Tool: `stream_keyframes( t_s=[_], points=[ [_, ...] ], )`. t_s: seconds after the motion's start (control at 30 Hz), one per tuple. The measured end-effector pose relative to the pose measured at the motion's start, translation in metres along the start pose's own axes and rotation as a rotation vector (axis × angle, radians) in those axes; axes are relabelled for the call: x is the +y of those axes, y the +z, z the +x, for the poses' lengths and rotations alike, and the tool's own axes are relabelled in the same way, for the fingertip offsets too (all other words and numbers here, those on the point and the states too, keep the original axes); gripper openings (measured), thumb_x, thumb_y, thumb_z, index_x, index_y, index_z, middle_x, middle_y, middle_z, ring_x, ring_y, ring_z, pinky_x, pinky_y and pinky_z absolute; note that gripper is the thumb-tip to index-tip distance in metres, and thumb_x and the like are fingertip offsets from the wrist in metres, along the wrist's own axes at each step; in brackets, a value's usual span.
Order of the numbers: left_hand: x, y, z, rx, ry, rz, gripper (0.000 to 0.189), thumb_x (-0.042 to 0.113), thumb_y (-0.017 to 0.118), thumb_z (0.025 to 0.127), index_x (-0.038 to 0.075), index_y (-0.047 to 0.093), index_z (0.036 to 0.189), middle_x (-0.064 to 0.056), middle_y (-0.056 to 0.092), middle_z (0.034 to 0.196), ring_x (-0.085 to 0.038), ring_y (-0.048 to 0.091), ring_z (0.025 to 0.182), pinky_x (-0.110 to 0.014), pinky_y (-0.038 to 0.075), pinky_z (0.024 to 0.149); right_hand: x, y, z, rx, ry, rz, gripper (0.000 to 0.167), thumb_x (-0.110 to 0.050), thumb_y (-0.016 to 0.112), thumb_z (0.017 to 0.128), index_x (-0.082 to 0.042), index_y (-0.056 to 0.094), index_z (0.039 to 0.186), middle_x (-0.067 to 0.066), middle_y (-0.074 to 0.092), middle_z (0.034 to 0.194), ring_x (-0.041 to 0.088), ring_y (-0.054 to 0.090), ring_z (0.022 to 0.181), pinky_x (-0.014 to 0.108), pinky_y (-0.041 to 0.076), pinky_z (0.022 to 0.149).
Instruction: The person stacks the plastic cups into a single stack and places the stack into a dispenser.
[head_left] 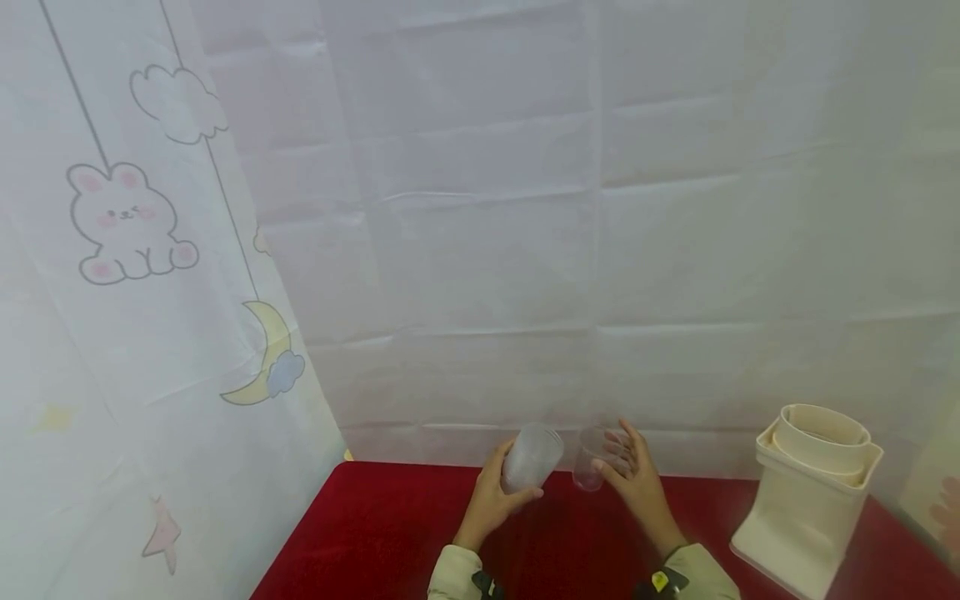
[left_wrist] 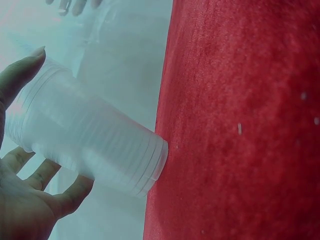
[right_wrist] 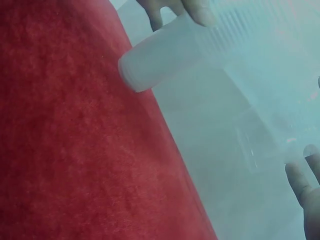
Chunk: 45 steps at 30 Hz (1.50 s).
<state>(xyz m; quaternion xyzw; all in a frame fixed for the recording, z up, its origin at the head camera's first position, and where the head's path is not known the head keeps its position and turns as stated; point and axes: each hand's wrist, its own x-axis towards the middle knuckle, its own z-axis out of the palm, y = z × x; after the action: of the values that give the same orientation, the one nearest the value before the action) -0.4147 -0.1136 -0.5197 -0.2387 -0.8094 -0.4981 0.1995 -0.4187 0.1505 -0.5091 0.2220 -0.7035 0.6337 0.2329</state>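
Note:
In the head view, my left hand (head_left: 491, 496) grips a stack of nested clear plastic cups (head_left: 534, 460), tilted above the table. Thumb and fingers lie on opposite sides of the stack (left_wrist: 95, 132) in the left wrist view, near its rims, with the base end pointing toward the red cloth. To the right, my right hand (head_left: 636, 479) holds a single clear plastic cup (head_left: 587, 458) between thumb and fingers, a short gap away from the stack. The right wrist view shows this cup (right_wrist: 250, 147) only faintly, beside the fingertips.
A cream plastic stand with a round, ring-like top (head_left: 802, 500) is on the right side of the table. Red cloth (head_left: 405, 517) covers the tabletop. Behind its far edge hangs a pale creased sheet (head_left: 480, 275), and a cartoon-printed one (head_left: 150, 350) hangs at the left.

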Motion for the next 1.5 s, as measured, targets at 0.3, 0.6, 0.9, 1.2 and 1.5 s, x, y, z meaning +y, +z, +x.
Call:
stream_keyframes(
  t_s=[0.3,0.6,0.9,1.2,1.5],
  points=[
    [0.0,0.0,-0.001,-0.005,0.004,-0.008,0.086,0.03,0.087,0.079,0.026,0.04,0.151,-0.006,0.053,0.14,-0.025,0.056,0.112,-0.039,0.05,0.079,-0.008,-0.004,0.0,0.013,0.024,0.01,0.072,-0.002,0.069,0.093,0.002,0.03,0.153,0.026,0.044,0.142,0.015,0.052,0.123,0.014,0.045,0.091],
    [0.001,0.001,-0.001,0.005,-0.001,-0.002,0.087,0.022,0.088,0.077,0.024,0.04,0.15,-0.006,0.054,0.138,-0.025,0.056,0.112,-0.038,0.049,0.079,-0.008,-0.008,0.004,0.014,0.037,0.056,0.067,-0.001,0.068,0.094,0.004,0.033,0.15,0.028,0.044,0.143,0.018,0.053,0.124,0.014,0.044,0.092],
    [0.02,0.0,-0.003,0.019,-0.006,-0.031,0.084,0.014,0.087,0.077,0.01,0.042,0.148,-0.015,0.054,0.136,-0.032,0.056,0.109,-0.04,0.049,0.078,-0.021,-0.01,0.007,0.0,0.043,0.14,0.067,0.001,0.065,0.095,0.006,0.028,0.151,0.031,0.039,0.146,0.013,0.051,0.126,0.014,0.044,0.094],
    [0.002,0.002,-0.002,0.0,-0.017,-0.004,0.086,0.022,0.088,0.078,0.025,0.041,0.15,-0.006,0.053,0.137,-0.025,0.055,0.111,-0.038,0.049,0.077,-0.033,-0.011,0.012,0.02,0.027,0.239,0.067,0.008,0.062,0.094,0.009,0.026,0.15,0.031,0.039,0.146,0.018,0.049,0.127,0.017,0.045,0.094],
    [0.004,0.002,-0.001,-0.011,-0.031,-0.014,0.085,0.032,0.087,0.078,0.028,0.041,0.15,-0.004,0.053,0.138,-0.024,0.055,0.113,-0.038,0.049,0.08,-0.038,-0.012,0.016,0.042,-0.008,0.335,0.065,0.013,0.059,0.093,0.011,0.025,0.149,0.009,0.051,0.14,0.019,0.052,0.126,0.02,0.048,0.093]
  ],
)
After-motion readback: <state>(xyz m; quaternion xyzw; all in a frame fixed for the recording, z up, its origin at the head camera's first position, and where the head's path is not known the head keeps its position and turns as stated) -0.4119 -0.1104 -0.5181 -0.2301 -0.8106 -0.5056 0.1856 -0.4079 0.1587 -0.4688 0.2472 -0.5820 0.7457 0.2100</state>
